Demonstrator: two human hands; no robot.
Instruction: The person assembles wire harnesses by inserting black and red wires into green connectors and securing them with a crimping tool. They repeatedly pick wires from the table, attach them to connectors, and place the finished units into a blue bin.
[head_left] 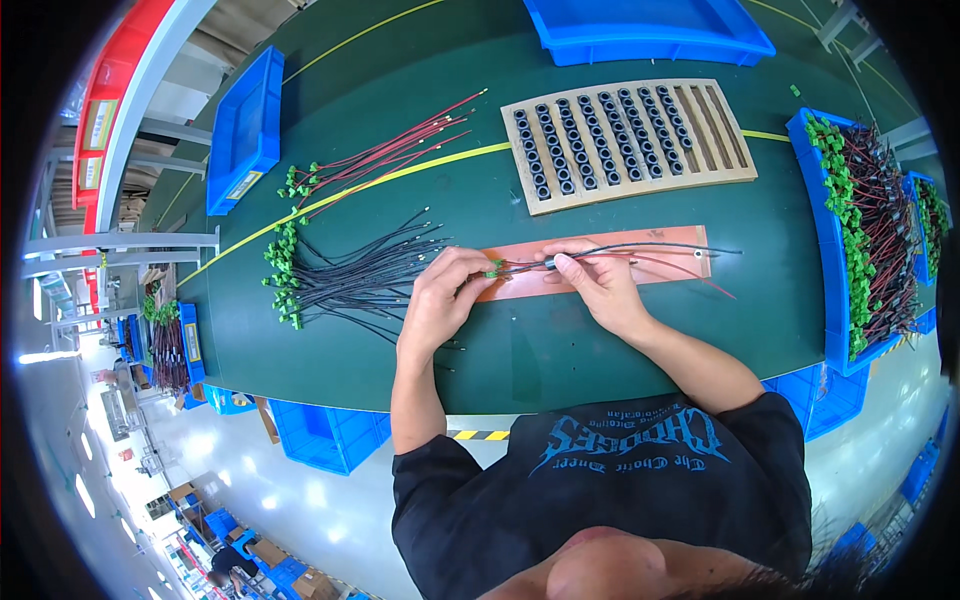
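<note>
My left hand (447,290) pinches the green connector end (493,267) of a thin wire pair. My right hand (590,275) grips the same red and black wires (650,250) a little further along. Both hands rest over a long reddish-brown strip (660,268) lying on the green table (540,350). The wires stretch right along the strip, past its far end.
A bundle of black wires with green connectors (340,275) lies left of my hands, red ones (380,155) behind it. A wooden rack of black rings (625,140) sits beyond the strip. Blue bins (245,125) stand left and behind; one bin (865,230) on the right holds finished wires.
</note>
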